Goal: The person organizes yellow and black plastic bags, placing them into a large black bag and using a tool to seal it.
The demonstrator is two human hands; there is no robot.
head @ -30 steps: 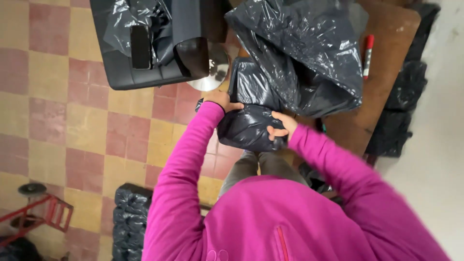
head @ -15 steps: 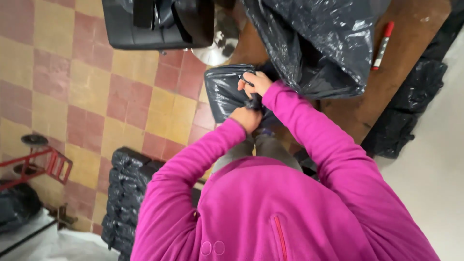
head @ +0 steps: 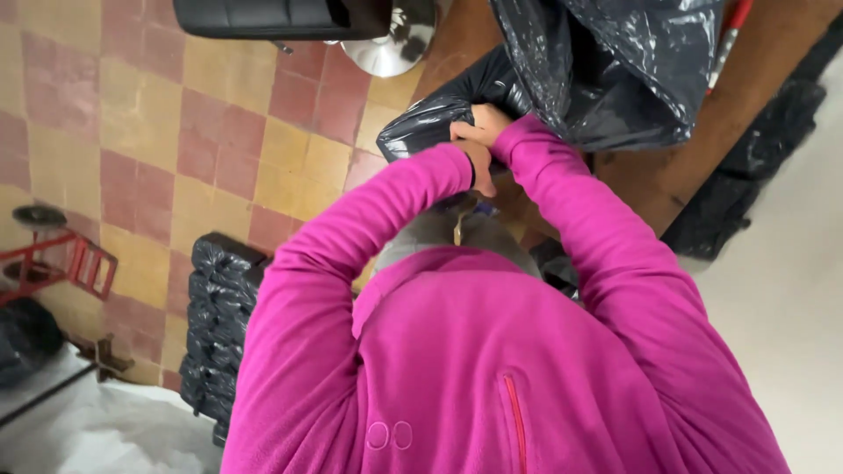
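Bundle (head: 430, 123) in black plastic is being gripped by left hand (head: 480, 167) and right hand (head: 479, 125), fingers closed on it, beside large black bag (head: 615, 70); wrapping seemingly being tightened, firm tuck needed next.

Magenta fleece top, red zip

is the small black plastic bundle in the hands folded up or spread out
Folded up. The black plastic bundle is a compact, creased wad gripped by the right hand and left hand, unlike the big loose bag behind it.

Soft even indoor light over my arms, glare on the black plastic bag (head: 615, 70), mild blur, frame edges stretched.
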